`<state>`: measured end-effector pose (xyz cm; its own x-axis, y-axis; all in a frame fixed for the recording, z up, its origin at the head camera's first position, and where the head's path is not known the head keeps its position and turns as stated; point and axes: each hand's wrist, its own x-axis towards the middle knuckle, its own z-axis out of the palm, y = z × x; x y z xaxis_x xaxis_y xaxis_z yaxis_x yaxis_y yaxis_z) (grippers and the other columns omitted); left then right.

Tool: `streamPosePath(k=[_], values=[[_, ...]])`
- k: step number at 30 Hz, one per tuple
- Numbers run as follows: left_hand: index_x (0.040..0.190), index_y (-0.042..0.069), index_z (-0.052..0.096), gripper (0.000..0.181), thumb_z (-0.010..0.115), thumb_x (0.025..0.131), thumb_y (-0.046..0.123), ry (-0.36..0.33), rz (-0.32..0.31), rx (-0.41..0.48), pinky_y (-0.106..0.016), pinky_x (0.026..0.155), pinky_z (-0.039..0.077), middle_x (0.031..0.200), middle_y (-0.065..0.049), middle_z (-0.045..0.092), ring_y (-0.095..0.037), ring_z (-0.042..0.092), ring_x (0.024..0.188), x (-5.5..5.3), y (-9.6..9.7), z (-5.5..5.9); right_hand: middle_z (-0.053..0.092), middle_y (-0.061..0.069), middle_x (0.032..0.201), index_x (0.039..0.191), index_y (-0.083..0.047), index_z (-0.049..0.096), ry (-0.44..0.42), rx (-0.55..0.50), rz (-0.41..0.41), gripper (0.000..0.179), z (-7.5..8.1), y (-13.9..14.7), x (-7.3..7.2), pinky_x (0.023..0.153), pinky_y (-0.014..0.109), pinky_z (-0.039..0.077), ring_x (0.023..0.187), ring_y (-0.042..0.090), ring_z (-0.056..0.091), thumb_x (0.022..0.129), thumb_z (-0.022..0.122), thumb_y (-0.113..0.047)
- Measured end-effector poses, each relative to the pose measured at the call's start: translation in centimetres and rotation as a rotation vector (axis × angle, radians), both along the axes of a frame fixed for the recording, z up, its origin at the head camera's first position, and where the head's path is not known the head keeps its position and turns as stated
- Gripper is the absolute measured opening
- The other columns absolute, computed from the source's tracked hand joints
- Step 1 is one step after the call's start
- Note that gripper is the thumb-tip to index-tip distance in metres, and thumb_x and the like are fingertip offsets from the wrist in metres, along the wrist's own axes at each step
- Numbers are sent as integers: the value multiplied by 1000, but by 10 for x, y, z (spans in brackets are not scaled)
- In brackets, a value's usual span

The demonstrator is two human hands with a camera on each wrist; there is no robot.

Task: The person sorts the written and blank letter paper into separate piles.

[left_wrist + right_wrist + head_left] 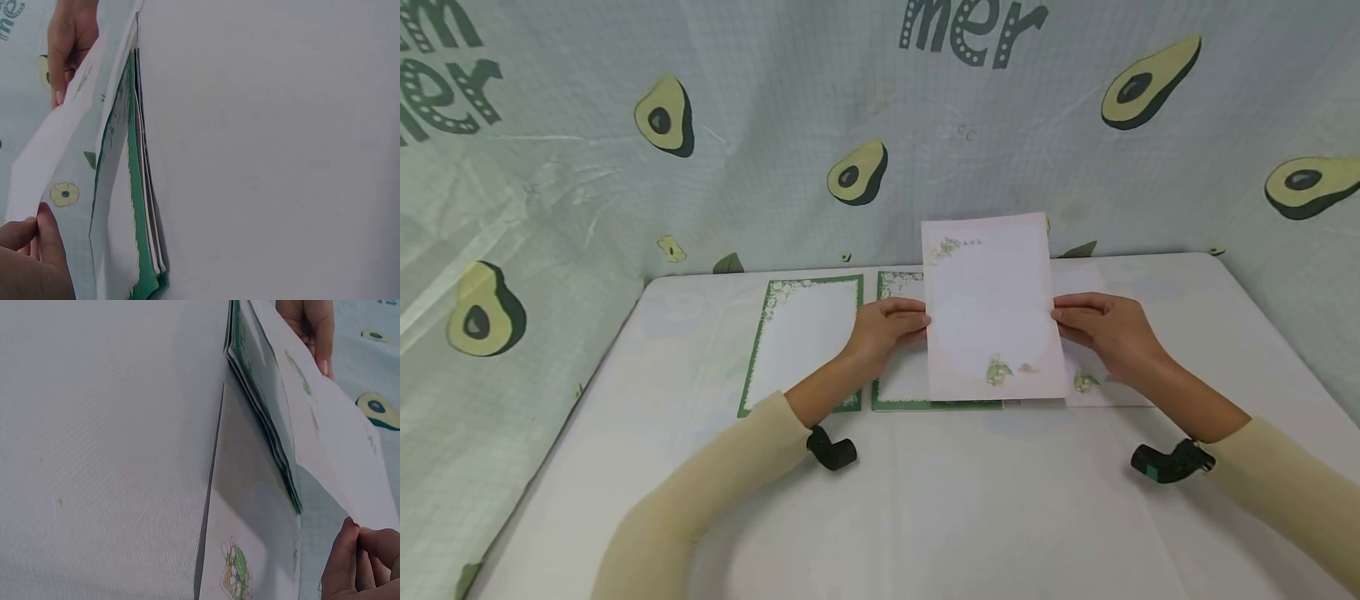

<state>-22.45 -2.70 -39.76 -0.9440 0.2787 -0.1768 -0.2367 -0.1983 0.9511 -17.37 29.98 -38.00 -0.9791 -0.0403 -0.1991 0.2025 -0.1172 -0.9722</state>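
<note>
Both hands hold up one pale pink sheet of paper [988, 308] printed with green sprigs at the top left and bottom. My left hand [883, 329] pinches its left edge between thumb and fingers, and my right hand [1105, 329] pinches the right edge. Behind the raised sheet lies a stack of green-bordered sheets [898, 379], partly covered by it. In the right wrist view the stack's edge [265, 425] looks several sheets thick. To the right, another pale sheet with a sprig [1108, 392] lies on the table, partly hidden by the raised sheet and right hand.
A single green-bordered sheet [808, 342] lies left of the stack. The white-covered table [970, 500] extends toward me. Behind it hangs a pale cloth [760, 100] printed with avocados. Small black devices [833, 450] are strapped at both wrists.
</note>
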Motion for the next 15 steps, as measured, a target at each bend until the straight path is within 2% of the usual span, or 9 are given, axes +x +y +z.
streamPosePath(k=[9, 15], values=[[118, -11, 67, 25, 67, 93, -10, -9, 0, 31, -35, 91, 62, 94, -9, 73, -15, 72, 90, 0, 10, -2, 72, -3, 105, 108, -10, 75, 30, -9, -14, 13, 0, 8, 2, 87, 22, 60, 97, 6, 72, 96, 72, -5], [118, -11, 67, 26, 68, 93, -10, 2, -16, 51, -39, 96, 59, 93, -7, 73, -14, 72, 89, 0, 18, -3, 73, -4, 104, 106, -11, 75, 27, -4, -19, 12, 1, 15, 6, 87, 22, 60, 97, 5, 72, 96, 71, -5]])
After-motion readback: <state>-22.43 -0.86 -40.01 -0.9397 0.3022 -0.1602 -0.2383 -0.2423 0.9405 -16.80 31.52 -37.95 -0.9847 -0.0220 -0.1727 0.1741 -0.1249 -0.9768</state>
